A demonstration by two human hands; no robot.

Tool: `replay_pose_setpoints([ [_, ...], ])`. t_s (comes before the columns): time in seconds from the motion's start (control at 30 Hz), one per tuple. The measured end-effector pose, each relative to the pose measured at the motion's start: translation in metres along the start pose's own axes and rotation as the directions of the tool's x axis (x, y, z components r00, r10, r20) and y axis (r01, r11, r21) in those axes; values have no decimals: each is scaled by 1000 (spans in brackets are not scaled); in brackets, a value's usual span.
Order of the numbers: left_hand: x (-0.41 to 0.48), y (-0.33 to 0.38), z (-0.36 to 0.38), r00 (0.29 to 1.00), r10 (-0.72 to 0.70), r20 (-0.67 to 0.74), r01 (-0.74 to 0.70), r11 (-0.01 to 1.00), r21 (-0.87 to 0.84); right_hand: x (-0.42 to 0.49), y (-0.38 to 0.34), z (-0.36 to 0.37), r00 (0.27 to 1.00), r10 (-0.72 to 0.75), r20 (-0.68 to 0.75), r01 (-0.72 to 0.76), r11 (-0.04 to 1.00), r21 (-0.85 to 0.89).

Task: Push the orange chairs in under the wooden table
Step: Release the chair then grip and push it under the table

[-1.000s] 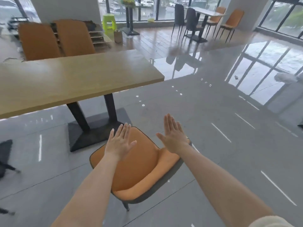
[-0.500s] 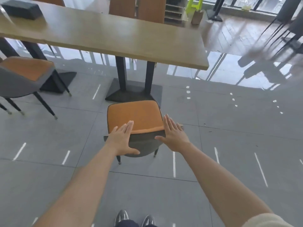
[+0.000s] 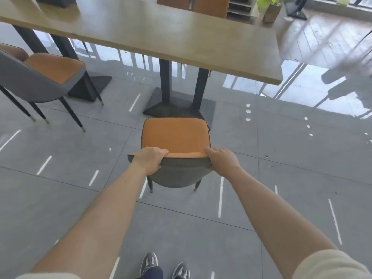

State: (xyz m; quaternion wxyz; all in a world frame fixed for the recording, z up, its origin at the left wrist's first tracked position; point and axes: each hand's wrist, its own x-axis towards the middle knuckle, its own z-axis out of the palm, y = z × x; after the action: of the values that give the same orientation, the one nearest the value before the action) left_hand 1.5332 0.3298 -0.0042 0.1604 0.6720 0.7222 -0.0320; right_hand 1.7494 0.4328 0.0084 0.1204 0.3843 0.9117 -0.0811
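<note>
An orange chair (image 3: 174,135) with a grey back shell stands on the floor in front of me, facing the wooden table (image 3: 181,37). Its seat sits just short of the table's black pedestal base (image 3: 179,109), outside the tabletop's near edge. My left hand (image 3: 150,159) grips the left end of the backrest's top edge. My right hand (image 3: 221,160) grips the right end, fingers curled over the rim. A second orange chair (image 3: 50,67) stands at the left, pulled out from the table and angled.
Orange chair backs (image 3: 193,4) show beyond the table's far side. A dark box (image 3: 56,0) lies on the tabletop at the far left. A second table pedestal (image 3: 90,85) stands behind the left chair. My shoes (image 3: 165,266) are on the grey tile floor.
My view has swung to face the table squarely. Both hands went from flat and open behind the backrest to gripping its top edge.
</note>
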Motion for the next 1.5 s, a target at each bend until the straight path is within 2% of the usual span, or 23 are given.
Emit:
replay_pose_setpoints([
  [0.17,16,-35,-6,999,1,-34,0,999,36,27,-18,6,996,-36,-76,36,999,-3],
  [0.43,74,-81,-30,994,106,-15,-104,993,63,90,-19,-10,987,52,-150,-54,998,-13],
  [0.63,121,-142,-58,988,154,15,-155,983,96,154,-41,-23,980,101,-173,-97,995,31],
  [0.93,179,-190,-77,967,251,34,-253,953,166,218,-46,-42,964,192,-185,-182,981,73],
  [1.5,241,-252,-107,960,279,-1,-272,937,218,294,-67,-61,949,242,-204,-221,968,120],
])
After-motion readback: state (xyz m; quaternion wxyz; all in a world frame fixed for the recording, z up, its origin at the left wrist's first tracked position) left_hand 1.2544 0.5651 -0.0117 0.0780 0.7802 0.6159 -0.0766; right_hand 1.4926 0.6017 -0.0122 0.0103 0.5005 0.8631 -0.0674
